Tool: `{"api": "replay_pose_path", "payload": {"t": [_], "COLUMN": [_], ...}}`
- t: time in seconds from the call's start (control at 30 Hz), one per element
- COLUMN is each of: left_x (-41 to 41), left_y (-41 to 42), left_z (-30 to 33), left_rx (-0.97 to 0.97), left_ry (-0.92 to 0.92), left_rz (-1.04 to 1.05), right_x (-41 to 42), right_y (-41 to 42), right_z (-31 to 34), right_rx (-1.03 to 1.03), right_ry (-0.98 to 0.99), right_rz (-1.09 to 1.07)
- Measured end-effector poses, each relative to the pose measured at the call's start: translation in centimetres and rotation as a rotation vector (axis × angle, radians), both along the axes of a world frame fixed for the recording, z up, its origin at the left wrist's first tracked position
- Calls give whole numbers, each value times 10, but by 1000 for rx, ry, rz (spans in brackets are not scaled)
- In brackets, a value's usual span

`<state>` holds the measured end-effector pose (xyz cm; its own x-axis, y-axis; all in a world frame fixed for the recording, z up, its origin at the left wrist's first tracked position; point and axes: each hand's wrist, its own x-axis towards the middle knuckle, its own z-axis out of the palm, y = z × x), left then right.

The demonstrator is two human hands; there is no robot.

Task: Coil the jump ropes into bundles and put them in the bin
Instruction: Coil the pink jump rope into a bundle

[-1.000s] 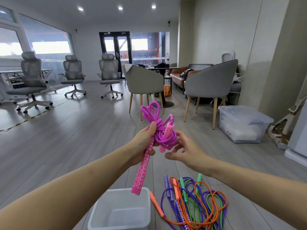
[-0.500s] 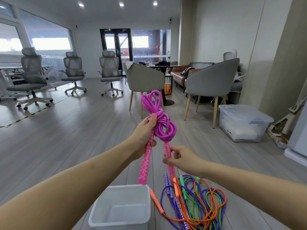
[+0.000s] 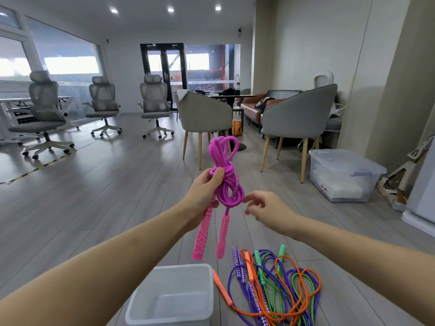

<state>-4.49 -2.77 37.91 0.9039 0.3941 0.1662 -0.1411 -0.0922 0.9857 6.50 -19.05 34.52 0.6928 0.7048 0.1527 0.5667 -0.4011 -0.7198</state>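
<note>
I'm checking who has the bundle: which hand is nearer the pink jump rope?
Left. The left hand grips the pink jump rope at its knot; the right hand hovers just beside the coil, fingers loose, apparently not touching.

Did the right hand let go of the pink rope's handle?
Yes. The right hand rose off the handle and now hovers, open, beside the pink rope, higher above the floor ropes.

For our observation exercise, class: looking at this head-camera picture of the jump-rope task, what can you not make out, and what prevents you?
- Bin, head view: the near part is cut off by the bottom edge.
- Floor ropes: orange, purple and green cords overlap, so their paths cannot be traced; the bottom edge cuts them.
- Right hand: motion blur hides the finger pose.
- Pink rope: the left hand covers part of the wrap.
</note>
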Motion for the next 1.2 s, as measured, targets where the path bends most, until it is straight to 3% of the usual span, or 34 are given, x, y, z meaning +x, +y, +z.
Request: {"api": "replay_pose_path", "payload": {"t": [0.13,0.3,0.5,0.67,0.8,0.9,1.07,1.2], "left_x": [-2,-2,-4,-5,-3,-4,-6,-6], "left_y": [-7,-21,-25,-22,-27,-26,-25,-24], "left_z": [-4,-4,-1,0,-2,0,4,2], "left_rx": [93,153,128,135,171,181,232,273], "left_ry": [3,-7,22,33,28,29,49,93], "left_rz": [-56,-105,-154,-140,-108,-103,-185,-240], "right_x": [-3,-15,-13,-14,-17,-20,-22,-21], "right_y": [-4,0,-6,-8,-5,-5,-10,-14], "right_z": [31,44,50,55,52,53,61,64], "right_rx": [488,660,703,776,788,704,559,528], "right_ry": [76,103,70,187,100,66,267,196], "right_rz": [-129,-68,-89,-39,-77,-55,99,53]}}
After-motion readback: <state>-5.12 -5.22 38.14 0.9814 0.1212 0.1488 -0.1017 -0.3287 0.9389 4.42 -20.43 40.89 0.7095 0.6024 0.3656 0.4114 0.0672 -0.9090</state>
